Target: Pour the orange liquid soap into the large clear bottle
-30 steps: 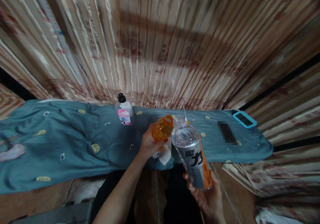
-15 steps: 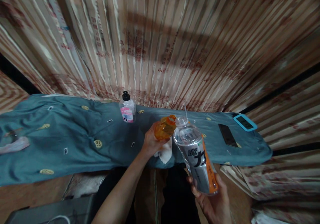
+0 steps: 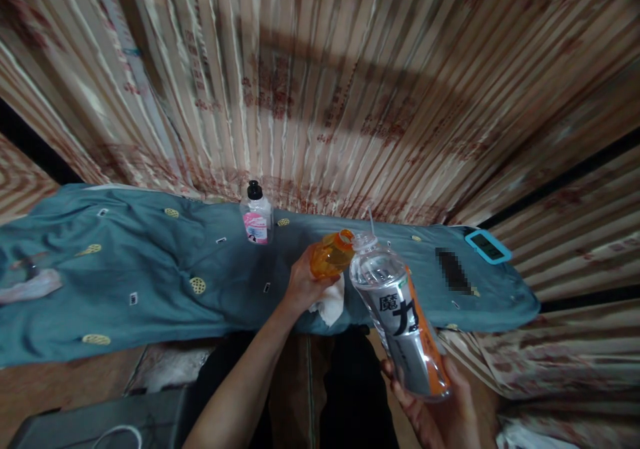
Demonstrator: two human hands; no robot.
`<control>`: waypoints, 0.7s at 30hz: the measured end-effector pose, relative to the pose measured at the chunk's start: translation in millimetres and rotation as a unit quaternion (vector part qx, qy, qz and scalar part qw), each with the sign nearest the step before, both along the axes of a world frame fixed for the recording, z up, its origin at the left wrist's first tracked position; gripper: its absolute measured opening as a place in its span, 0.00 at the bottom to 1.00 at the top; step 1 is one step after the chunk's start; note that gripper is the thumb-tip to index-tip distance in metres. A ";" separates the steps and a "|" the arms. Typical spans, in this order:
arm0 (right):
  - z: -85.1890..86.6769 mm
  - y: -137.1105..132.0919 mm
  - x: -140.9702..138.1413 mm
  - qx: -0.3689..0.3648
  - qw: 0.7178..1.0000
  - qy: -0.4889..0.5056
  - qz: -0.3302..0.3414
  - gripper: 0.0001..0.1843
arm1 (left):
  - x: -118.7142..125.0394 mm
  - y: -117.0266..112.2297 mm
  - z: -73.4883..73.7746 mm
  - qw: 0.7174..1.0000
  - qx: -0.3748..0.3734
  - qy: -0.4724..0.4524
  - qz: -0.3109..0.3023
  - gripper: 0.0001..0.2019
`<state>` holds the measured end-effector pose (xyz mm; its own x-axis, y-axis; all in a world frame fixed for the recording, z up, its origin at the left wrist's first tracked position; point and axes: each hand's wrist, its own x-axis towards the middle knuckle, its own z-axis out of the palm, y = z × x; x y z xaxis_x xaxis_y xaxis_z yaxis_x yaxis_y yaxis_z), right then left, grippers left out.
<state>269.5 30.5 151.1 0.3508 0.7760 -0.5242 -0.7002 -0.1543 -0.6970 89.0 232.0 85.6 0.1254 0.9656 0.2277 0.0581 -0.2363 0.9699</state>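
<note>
My left hand [image 3: 303, 281] is wrapped round a small translucent orange bottle [image 3: 331, 257], tilted with its open mouth to the upper right. My right hand [image 3: 440, 395] grips the lower end of a large clear plastic drink bottle [image 3: 400, 322] with a silver and orange label. This bottle leans left, and its neck is right at the orange bottle's mouth; I cannot tell whether they touch. A thin pale straw-like piece [image 3: 371, 221] shows behind the neck. White tissue [image 3: 331, 304] hangs below my left hand, and whether the hand holds it is unclear.
The bench has a teal patterned cloth [image 3: 165, 289]. A clear bottle with black cap and pink label [image 3: 257, 219] stands at its back. To the right lie a blurred dark flat object [image 3: 454, 272] and a blue-framed digital display [image 3: 487, 246]. Pleated curtains [image 3: 310, 89] hang behind.
The large bottle's base has moved slightly right and down with my right hand, so the bottle leans a little more. My left hand and the orange bottle have barely moved.
</note>
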 end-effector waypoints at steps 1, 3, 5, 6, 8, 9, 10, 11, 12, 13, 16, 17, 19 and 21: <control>0.6 0.0 -0.3 -0.002 1.000 -0.004 -0.001 0.27 | -0.1 -0.2 0.1 1.000 0.002 0.001 0.000 0.33; 1.1 0.4 -1.4 -0.005 1.000 -0.011 -0.003 0.28 | -0.2 -0.6 -0.6 1.000 0.005 -0.007 -0.004 0.33; 0.3 1.1 -2.5 -0.005 1.000 -0.012 -0.005 0.28 | -0.3 -1.0 -1.6 1.000 0.004 -0.016 -0.012 0.32; -0.6 1.6 -2.9 -0.004 1.000 -0.011 -0.007 0.28 | -0.4 -1.2 -2.0 1.000 0.003 -0.019 -0.015 0.32; -3.1 2.4 -3.4 -0.002 1.000 -0.011 -0.009 0.28 | -0.7 -1.4 -2.2 1.000 0.003 -0.020 -0.017 0.33; -4.4 2.8 -3.5 -0.003 1.000 -0.011 -0.010 0.28 | -0.8 -1.5 -2.2 1.000 0.004 -0.020 -0.017 0.33; -5.7 3.2 -3.6 -0.003 1.000 -0.011 -0.011 0.28 | -0.9 -1.5 -2.0 1.000 0.005 -0.020 -0.017 0.34; -6.9 3.6 -3.6 -0.004 1.000 -0.011 -0.011 0.28 | -0.9 -1.5 -1.9 1.000 0.006 -0.019 -0.016 0.34; -7.8 4.1 -3.7 -0.004 1.000 -0.011 -0.011 0.28 | -0.8 -1.5 -1.9 1.000 0.005 -0.018 -0.015 0.34; -8.6 4.7 -3.8 -0.004 1.000 -0.012 -0.011 0.28 | -0.6 -1.5 -2.1 1.000 0.003 -0.017 -0.013 0.34; -9.9 7.1 -4.4 0.000 1.000 -0.014 -0.012 0.27 | 0.0 -1.3 -3.1 1.000 -0.007 -0.021 -0.014 0.34; -10.2 8.1 -4.6 0.001 1.000 -0.015 -0.010 0.27 | 0.0 -1.2 -3.4 0.999 -0.008 -0.027 -0.017 0.33; -11.2 10.1 -4.5 0.003 1.000 -0.013 -0.007 0.28 | -0.3 -1.1 -3.9 0.999 -0.006 -0.035 -0.023 0.33; -13.3 11.7 -3.3 0.000 1.000 0.005 -0.002 0.28 | -1.0 -0.9 -4.1 0.999 -0.003 -0.030 -0.019 0.33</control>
<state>266.2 42.1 137.8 0.3492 0.7748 -0.5271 -0.7079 -0.1504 -0.6901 88.0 231.1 81.4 0.1490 0.9616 0.2306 -0.0087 -0.2319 0.9727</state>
